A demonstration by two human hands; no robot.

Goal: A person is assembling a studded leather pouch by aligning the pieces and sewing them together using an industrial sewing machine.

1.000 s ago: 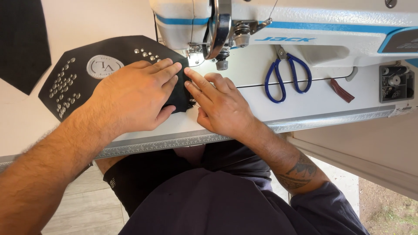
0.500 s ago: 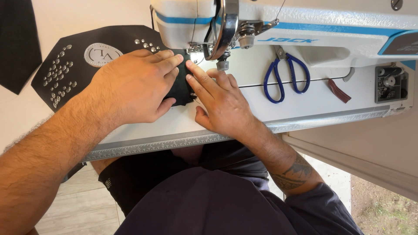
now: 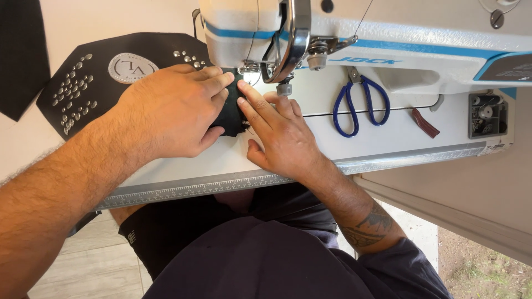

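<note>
White sewing-machine table [image 3: 388,141]; I see left hand [image 3: 172,111] and right hand [image 3: 280,135], fingers flat, pinning black studded leather piece [image 3: 100,77] under presser foot [image 3: 249,71]; stitching step, I judge; next needs steady feed.

We see a matt black leather-like piece [image 3: 111,77] dotted with shiny metal studs, its oval patch pale and smooth. The sewing machine [image 3: 388,39] wears glossy white plastic or enamel with bright polished metal about the needle. The scissors [image 3: 360,105] have glossy blue handles. The table [image 3: 310,155] looks smooth, edged by a dull metal ruler strip [image 3: 221,185]
</note>
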